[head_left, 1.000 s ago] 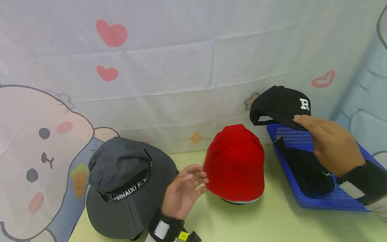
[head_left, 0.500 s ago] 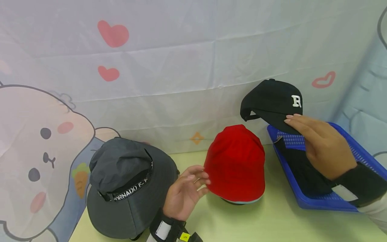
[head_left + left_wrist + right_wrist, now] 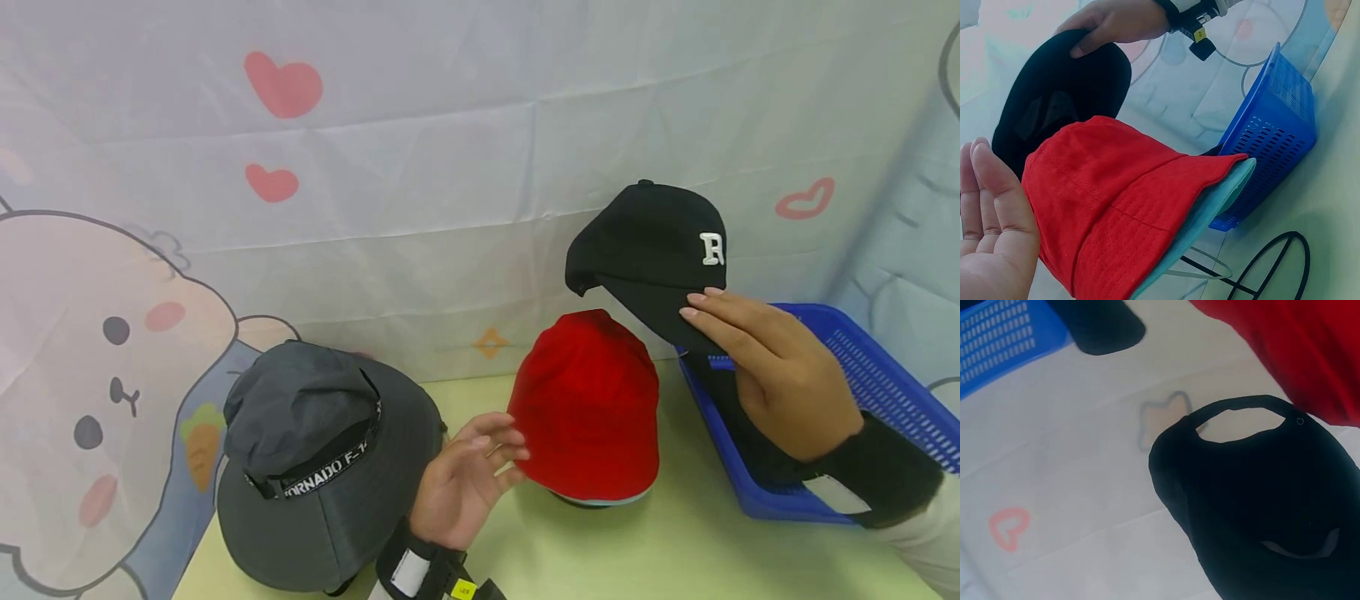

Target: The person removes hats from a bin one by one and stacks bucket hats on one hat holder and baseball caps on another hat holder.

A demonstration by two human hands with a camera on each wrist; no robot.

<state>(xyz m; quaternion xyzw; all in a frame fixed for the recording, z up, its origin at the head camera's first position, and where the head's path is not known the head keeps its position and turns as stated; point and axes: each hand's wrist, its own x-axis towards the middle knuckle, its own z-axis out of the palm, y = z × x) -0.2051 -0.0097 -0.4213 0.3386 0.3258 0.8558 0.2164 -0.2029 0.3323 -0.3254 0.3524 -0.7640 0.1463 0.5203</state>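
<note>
Headwear fills the pale green counter (image 3: 660, 550), which runs up against a hanging cartoon cloth (image 3: 420, 167) along its back edge. The right hand (image 3: 780, 375) holds a black cap (image 3: 648, 250) by the brim, fingers on top of the brim and curled over it, so this grip is closed on the cap. The cap is lifted clear of the counter, up in front of the cloth, just above and behind the red hat (image 3: 588, 408), with its white letter R turned toward the blue basket (image 3: 885, 375). From the right wrist view the cap's underside and rear strap opening show, with the red hat at the upper right corner and the basket at the upper left.

The left hand (image 3: 465, 483) has its grip open, fingers straight and relaxed, palm turned toward the red hat; the fingertips (image 3: 513, 437) lie at the hat's left side, and whether they touch it I cannot tell. The red hat stands near the middle of the counter, showing a light blue lining at its lower edge.

A grey bucket hat (image 3: 315, 458) with a black lettered band sits at the counter's left end, just beside the left hand. The blue basket stands at the right end, holding another dark cap (image 3: 750, 442) that is mostly hidden behind the right hand.
</note>
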